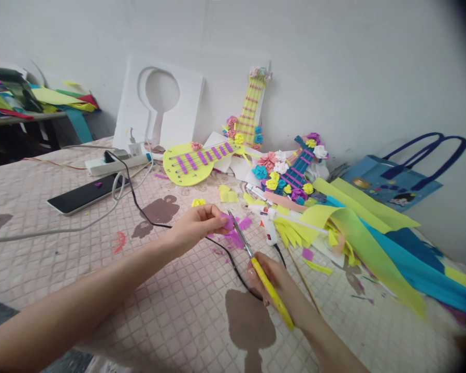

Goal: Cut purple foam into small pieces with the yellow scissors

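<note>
Between thumb and fingers, my left hand [202, 224] pinches a small piece of purple crepe paper [228, 223]. My right hand [270, 277] is closed around yellow-handled scissors [270, 285], whose metal blades point up and left to the edge of that piece. Cut purple paper scraps [236, 239] lie on the table just below the blade tips. A white hot glue gun [270, 228] rests to the right of the scissors, its nozzle toward the left. Yellow paper pieces [228, 194] lie beyond my left hand.
Paper-decorated guitar shapes [192, 165] stand at the back before a white foam board [190, 98]. A phone [87, 194], a power strip [112, 165] and cables occupy the left. Crepe paper strips [376, 248] and a blue bag [392, 178] are at right. A black cord [233, 264] runs beneath my hands.
</note>
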Demonstrator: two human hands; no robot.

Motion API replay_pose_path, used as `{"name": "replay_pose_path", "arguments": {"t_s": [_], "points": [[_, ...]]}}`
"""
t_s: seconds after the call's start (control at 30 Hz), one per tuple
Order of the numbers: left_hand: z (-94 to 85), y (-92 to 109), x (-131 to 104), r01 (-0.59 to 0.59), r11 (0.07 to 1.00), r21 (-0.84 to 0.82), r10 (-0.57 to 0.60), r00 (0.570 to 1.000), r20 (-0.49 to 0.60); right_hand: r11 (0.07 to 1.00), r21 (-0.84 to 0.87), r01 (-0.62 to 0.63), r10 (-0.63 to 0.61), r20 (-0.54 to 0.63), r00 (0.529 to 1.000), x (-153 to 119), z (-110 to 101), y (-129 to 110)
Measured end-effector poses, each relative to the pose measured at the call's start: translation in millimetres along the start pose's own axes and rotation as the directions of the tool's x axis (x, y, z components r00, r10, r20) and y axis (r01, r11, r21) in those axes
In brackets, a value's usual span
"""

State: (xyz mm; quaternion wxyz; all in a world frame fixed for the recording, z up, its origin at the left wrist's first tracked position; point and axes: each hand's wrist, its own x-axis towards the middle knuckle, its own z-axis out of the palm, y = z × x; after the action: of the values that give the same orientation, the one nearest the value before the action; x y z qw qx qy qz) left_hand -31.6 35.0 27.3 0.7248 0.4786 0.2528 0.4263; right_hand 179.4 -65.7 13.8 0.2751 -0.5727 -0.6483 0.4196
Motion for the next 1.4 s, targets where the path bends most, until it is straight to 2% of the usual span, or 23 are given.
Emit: {"name": "replay_pose_path", "arguments": {"t_s": [0.37,0.87,1.1,1.4], "points": [[-0.3,1.7,0.7,0.014,1.000,-0.006,-0.014,1.000,-0.004,0.998,0.042,-0.038,0.038,0.003,0.999,-0.1,-0.5,-1.5],[-0.4,5.0,-0.2,0.006,1.000,-0.002,-0.007,1.000,-0.015,0.999,0.014,-0.051,0.051,-0.005,0.999,-0.3,-2.2,-5.6],[1.0,8.5,-0.7,0.022,1.000,0.000,-0.022,0.999,-0.028,0.998,0.063,-0.009,0.012,-0.040,0.999,-1.2,-0.8,-1.1],[-2.7,10.9,0.5,0.036,0.999,0.008,-0.036,0.999,0.007,0.999,-0.031,-0.021,0.020,-0.037,0.999,-0.8,-1.3,-1.0]]}}
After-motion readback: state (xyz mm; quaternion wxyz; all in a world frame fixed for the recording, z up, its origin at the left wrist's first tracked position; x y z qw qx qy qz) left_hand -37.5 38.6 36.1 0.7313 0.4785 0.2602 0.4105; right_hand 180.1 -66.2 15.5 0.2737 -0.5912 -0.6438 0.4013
